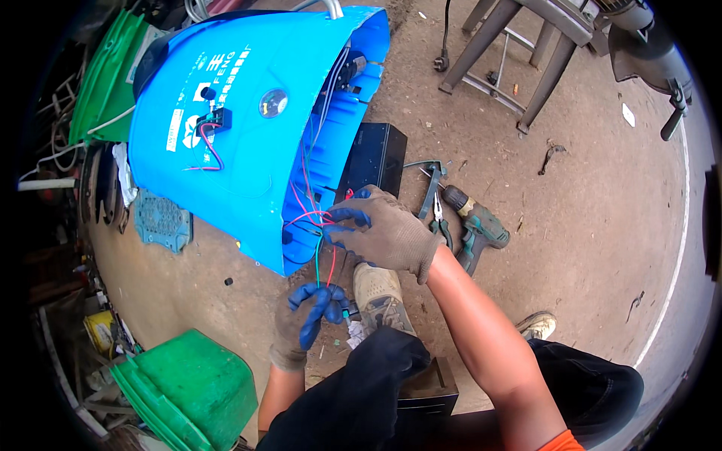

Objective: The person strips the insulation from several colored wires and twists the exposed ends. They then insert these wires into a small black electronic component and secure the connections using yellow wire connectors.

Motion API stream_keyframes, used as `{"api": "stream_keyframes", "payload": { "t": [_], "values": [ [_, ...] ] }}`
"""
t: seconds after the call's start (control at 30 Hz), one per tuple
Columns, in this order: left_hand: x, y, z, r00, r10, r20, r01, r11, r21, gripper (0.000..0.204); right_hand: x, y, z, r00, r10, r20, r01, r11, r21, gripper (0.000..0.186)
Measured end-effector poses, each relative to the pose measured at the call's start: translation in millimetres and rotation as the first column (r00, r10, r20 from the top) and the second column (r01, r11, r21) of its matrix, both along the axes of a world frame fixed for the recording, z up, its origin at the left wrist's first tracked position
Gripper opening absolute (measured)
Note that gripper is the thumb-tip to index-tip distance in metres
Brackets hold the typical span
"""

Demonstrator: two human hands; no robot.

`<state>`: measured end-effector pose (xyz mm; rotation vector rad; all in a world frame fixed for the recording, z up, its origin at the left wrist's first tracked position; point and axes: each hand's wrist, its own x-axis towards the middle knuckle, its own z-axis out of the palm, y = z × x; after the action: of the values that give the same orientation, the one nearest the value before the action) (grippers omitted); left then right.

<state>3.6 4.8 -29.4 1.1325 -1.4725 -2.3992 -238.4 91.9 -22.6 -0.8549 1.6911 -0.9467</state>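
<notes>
Left hand [301, 319] pinches thin wires [317, 261]; right hand [391, 233] curls at them, grip unclear; a stool [556, 22] stands on littered brown floor [587, 218].

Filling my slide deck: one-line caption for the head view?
Gloved left hand and right hand handle red and green wires beside a blue shell, a power drill lying nearby.

Thin red and green wires [317, 259], strung out by open end of blue housing [244, 161]

Left fingers [317, 307] on green wire [317, 263]
</notes>
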Motion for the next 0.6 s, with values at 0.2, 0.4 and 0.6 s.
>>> {"api": "stream_keyframes", "payload": {
  "t": [0.2, 0.4, 0.6],
  "values": [
    [-3, 2, 1, 0.999, 0.000, 0.054, 0.002, 0.999, -0.037, 0.025, -9, -9, -11, 0.996, -0.051, -0.067, 0.044, 0.994, -0.102, 0.038],
    [12, -11, 2, 1.000, 0.012, -0.015, -0.010, 0.992, 0.125, 0.018, -18, -11, 12, 0.978, -0.208, 0.012, 0.208, 0.971, -0.115, 0.033],
    [13, -17, 0, 0.989, -0.019, -0.144, 0.046, 0.981, 0.188, 0.020, -12, -5, 1, 0.951, -0.288, -0.112, 0.259, 0.940, -0.220, 0.033]
  ]
}}
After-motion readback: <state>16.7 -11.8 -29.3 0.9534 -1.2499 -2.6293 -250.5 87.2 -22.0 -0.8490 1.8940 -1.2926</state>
